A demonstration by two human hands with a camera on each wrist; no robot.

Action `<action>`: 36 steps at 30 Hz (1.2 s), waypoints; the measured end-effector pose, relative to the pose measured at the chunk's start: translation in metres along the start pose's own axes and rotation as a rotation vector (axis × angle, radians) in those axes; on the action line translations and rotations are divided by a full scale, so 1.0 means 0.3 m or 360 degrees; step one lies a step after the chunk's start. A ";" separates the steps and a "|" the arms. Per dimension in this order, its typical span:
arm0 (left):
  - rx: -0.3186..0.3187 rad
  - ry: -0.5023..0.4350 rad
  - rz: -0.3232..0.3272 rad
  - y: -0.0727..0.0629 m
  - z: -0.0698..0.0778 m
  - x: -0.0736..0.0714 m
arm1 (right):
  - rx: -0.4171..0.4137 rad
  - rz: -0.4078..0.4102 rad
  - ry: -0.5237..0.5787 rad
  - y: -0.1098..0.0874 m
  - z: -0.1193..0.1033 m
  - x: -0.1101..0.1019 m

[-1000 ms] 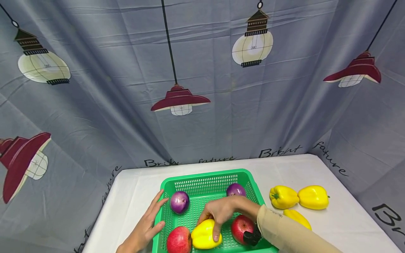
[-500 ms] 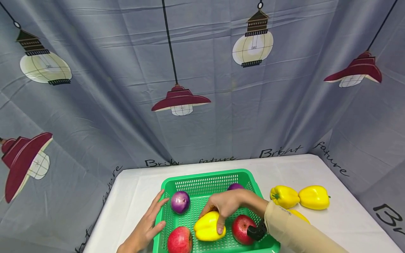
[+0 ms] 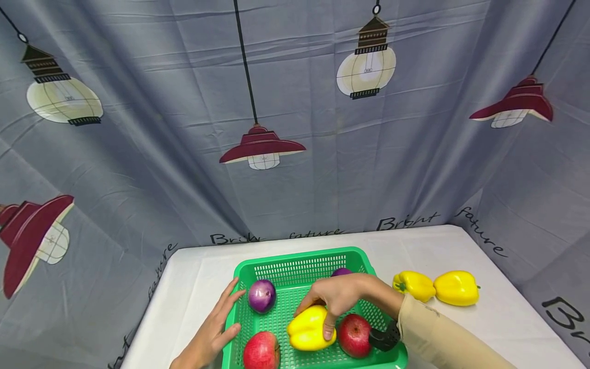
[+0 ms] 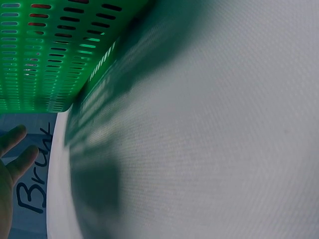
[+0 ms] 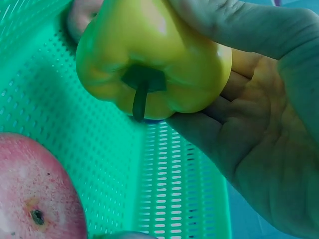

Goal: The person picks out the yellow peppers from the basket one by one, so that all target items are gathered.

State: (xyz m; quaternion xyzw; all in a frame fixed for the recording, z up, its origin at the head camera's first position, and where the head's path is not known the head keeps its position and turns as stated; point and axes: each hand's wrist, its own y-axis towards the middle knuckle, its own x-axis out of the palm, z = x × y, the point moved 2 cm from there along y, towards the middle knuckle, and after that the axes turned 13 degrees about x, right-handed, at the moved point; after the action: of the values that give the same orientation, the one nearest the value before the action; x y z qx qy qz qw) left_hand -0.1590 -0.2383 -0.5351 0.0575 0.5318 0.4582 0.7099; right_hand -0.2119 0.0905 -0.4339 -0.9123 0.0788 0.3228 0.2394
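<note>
A yellow bell pepper is gripped by my right hand, thumb on one side and fingers on the other, above the floor of a green plastic basket. Its green stem shows in the right wrist view, where the same pepper fills the top. My left hand has its fingers spread, with the fingertips at the basket's left rim. Inside the basket, one red apple lies left of the pepper and another red apple right of it. A round purple vegetable or fruit sits at the left wall.
A second purple round thing is partly hidden behind my right wrist. On the white-covered table, two yellow bell peppers lie right of the basket. A grey curtain printed with lamps hangs behind the table.
My right hand has lifted the bell pepper and shifted it right, away from the left apple toward the right one. The forearm now hides a third pepper on the table. My left hand stays put.
</note>
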 end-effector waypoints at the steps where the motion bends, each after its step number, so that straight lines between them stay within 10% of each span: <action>1: 0.0001 0.0001 0.0002 0.000 0.000 0.000 | -0.0008 0.0015 0.0006 -0.007 -0.002 -0.002; 36: -0.0028 -0.0024 0.0000 0.005 0.010 0.000 | -0.0133 0.0422 0.0487 -0.335 0.039 0.025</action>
State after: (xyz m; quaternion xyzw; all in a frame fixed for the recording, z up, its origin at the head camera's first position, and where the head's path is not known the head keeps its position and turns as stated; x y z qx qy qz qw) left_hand -0.1577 -0.2361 -0.5330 0.0547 0.5223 0.4624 0.7145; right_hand -0.1825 0.1841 -0.4076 -0.9415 0.2200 0.2121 0.1420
